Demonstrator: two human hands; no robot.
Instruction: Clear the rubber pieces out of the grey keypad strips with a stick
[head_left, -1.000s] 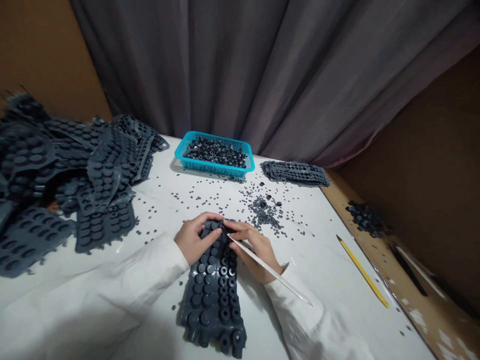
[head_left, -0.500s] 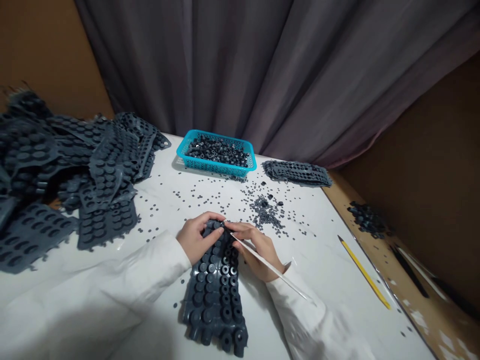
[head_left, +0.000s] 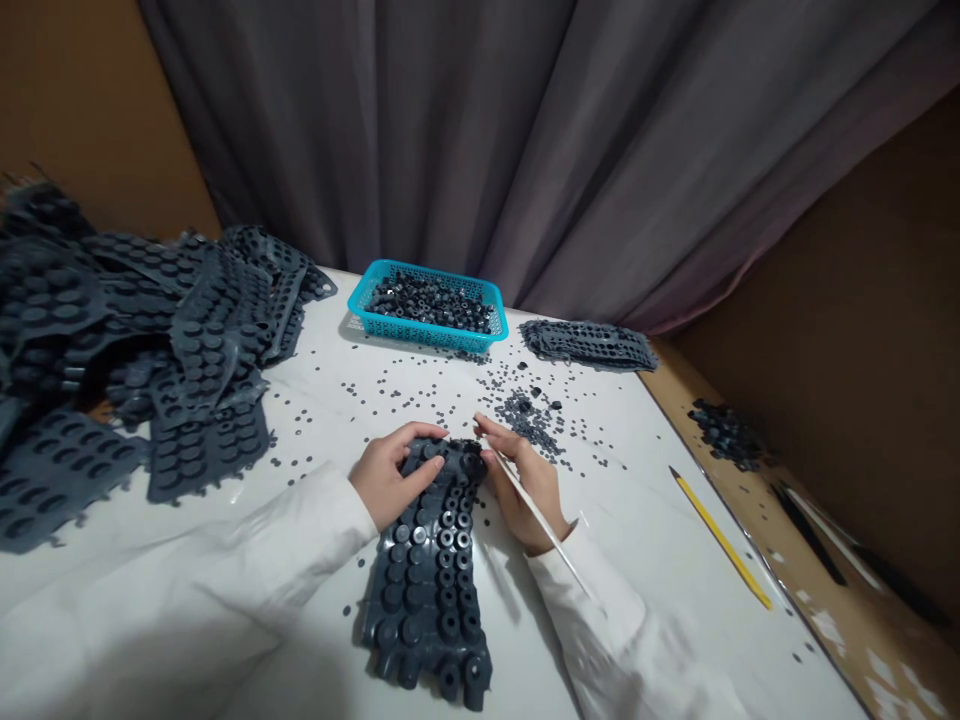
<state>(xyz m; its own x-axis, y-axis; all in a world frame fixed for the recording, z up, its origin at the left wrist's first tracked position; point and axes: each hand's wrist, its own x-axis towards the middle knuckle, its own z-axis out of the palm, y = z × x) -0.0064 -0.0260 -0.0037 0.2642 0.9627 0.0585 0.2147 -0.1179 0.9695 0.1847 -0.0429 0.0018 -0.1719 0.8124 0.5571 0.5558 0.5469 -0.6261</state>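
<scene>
A dark grey rubber sheet (head_left: 424,570) with rows of round studs, some with open centre holes, lies lengthwise before me. My left hand (head_left: 394,475) grips its far left corner, thumb on top and fingers beneath the far edge. At the far right corner is my right hand (head_left: 521,485), with a thin white stick (head_left: 541,518) held between its fingers and slanting back over the wrist. The thumb and fingertips of that hand are close to the sheet's edge; whether they touch it is hard to make out.
A blue basket (head_left: 427,335) full of small dark rubber pieces stands at the back. Studded sheets (head_left: 210,370) are heaped at left. A flattened stack (head_left: 589,345) lies back right. Small discs (head_left: 525,420) litter the white table. A yellow pencil (head_left: 720,537) lies at right.
My right hand has shifted slightly away from the left, its index finger now raised off the sheet. The sheet's far right corner is more exposed. My left hand keeps its grip.
</scene>
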